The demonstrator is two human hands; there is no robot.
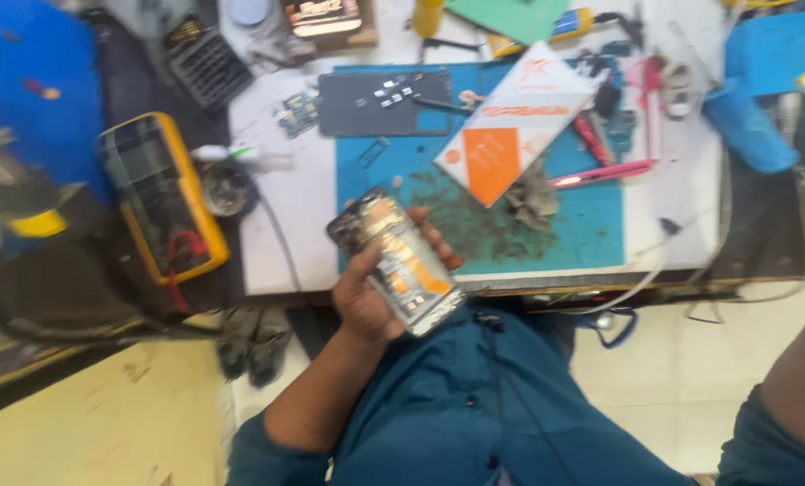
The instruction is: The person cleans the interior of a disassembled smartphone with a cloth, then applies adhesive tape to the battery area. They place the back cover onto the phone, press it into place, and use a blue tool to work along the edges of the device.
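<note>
Left hand (371,292) gripping opened phone (395,261) at bench edge (547,283), right hand's grip hidden

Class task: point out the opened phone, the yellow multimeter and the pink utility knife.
opened phone (398,261), head view, middle of its exposed back.
yellow multimeter (161,193), head view, its face.
pink utility knife (602,173), head view, mid-handle.

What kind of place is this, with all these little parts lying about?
Most likely a phone repair bench. The left hand holds an opened phone with its insides showing, a yellow-cased multimeter lies on the white worktable, and small circuit boards and tools rest around a blue work mat.
</note>
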